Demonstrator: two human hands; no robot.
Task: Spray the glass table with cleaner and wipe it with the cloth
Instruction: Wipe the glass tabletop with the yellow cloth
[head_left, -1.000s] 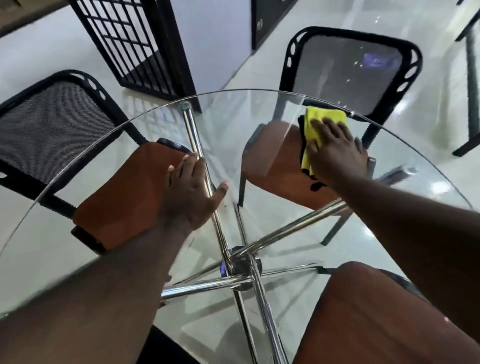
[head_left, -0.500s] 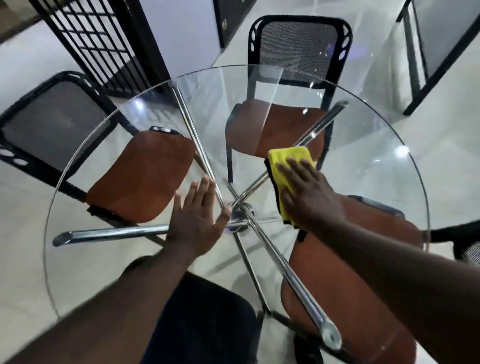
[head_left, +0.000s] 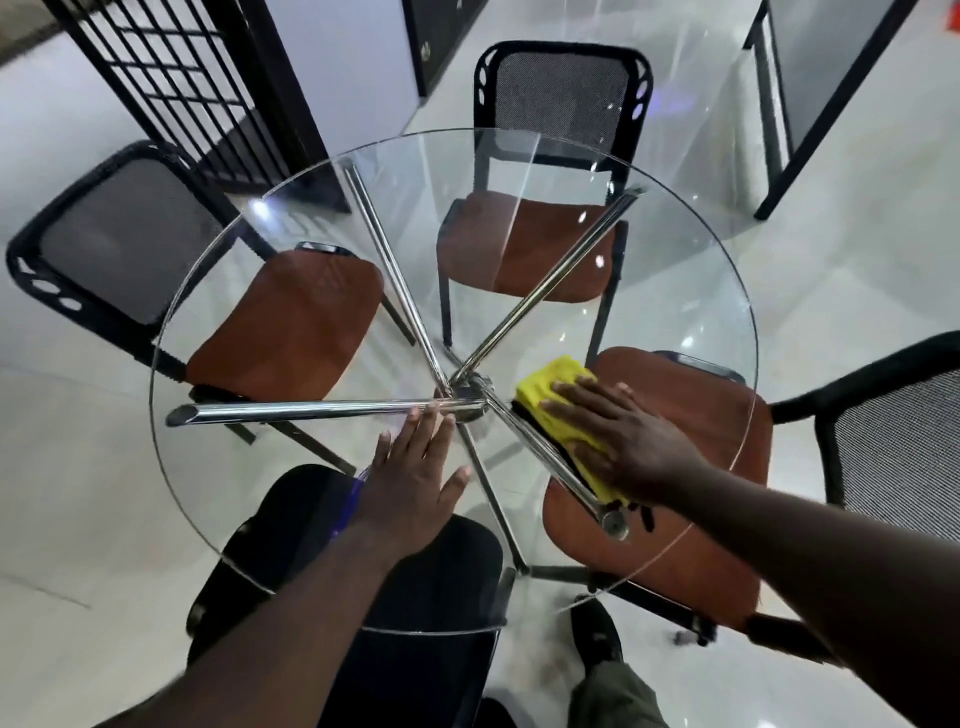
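Fingers (head_left: 576, 397) of the right hand (head_left: 631, 441) are straight and close together, laid flat on the yellow cloth (head_left: 550, 382) and pressing it onto the glass table (head_left: 691, 280), not curled round it. The cloth sits just right of the table's centre, beside the chrome hub (head_left: 467, 397) seen through the glass and over the chrome leg (head_left: 561, 460) that runs toward the near right. A dark edge shows along the cloth's left side. The left hand (head_left: 410, 486) lies palm down on the glass, its fingers (head_left: 423, 431) straight and slightly spread with the thumb out to the right. It holds nothing, and its fingertips are near the hub. The two hands are apart, with the hub roughly between them. Both forearms are bare and come in from the bottom edge. The round top is clear, with four chrome legs crossing under it. Three chairs with brown seats and black mesh backs stand around it: left chair (head_left: 291, 322), far chair (head_left: 524, 244), right chair (head_left: 691, 415). A black seat (head_left: 415, 597) is tucked under the near edge. A dark shoe (head_left: 597, 639) is on the pale glossy floor (head_left: 831, 270).
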